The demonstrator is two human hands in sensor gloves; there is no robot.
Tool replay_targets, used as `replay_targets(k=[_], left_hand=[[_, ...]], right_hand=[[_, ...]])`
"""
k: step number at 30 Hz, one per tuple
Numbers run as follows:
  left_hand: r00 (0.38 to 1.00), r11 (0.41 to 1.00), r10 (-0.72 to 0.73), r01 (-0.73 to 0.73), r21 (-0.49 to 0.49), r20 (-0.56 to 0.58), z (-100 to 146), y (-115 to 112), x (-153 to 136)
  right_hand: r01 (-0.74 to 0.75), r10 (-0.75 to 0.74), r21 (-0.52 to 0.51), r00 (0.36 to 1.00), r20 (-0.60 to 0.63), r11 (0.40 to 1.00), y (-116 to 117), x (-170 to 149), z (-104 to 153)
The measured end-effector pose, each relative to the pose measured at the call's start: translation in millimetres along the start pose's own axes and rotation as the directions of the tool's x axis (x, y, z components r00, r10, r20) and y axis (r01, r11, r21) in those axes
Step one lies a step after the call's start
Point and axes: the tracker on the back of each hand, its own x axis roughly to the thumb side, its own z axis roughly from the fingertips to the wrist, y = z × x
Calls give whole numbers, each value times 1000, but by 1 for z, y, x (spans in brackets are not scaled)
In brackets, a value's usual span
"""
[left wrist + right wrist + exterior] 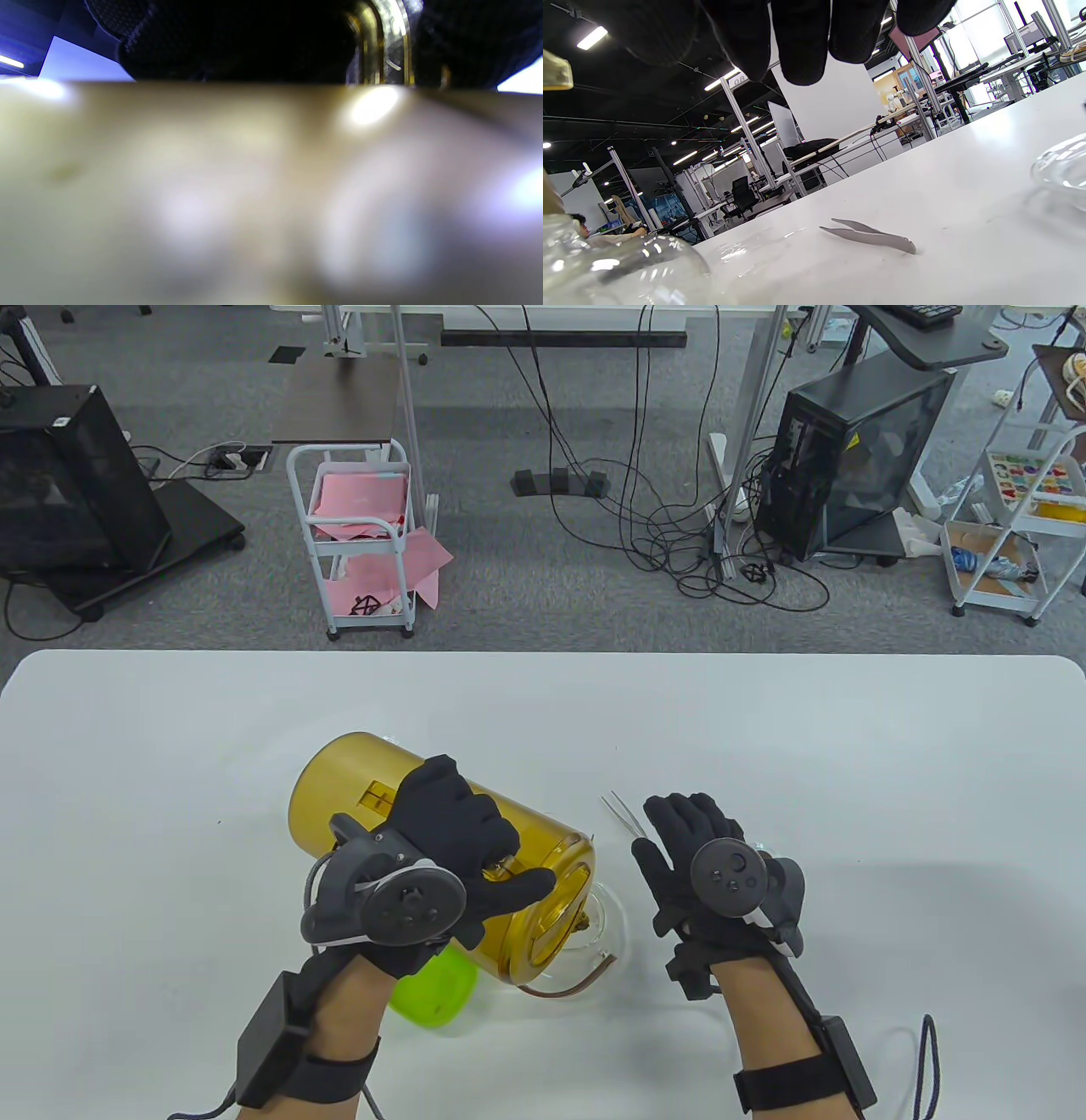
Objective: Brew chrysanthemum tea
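A big amber see-through pitcher (356, 789) is tipped over on its side, its open mouth right above a clear glass teapot (607, 933). My left hand (475, 848) holds it by the handle, thumb stretched along the rim. In the left wrist view the pitcher wall (254, 190) is a blur and the handle (382, 42) shows between my fingers. My right hand (679, 836) hovers open, holding nothing, to the right of the teapot. Metal tweezers (624, 814) lie just beyond its fingertips, and the right wrist view shows these tweezers (869, 235) flat on the table.
A lime green lid (437, 993) lies under my left wrist. A clear glass piece (1060, 169) sits at the right in the right wrist view. The white table (848, 772) stretches wide on both sides. Carts, computers and cables stand on the floor beyond.
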Motion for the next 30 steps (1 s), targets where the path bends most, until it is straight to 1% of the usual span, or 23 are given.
replay_targets(k=[30], left_hand=[[1000, 1000, -2, 2, -6, -1, -1, 0, 1]], right_hand=[[2, -2, -1, 1000, -4, 1000, -1, -1, 0]])
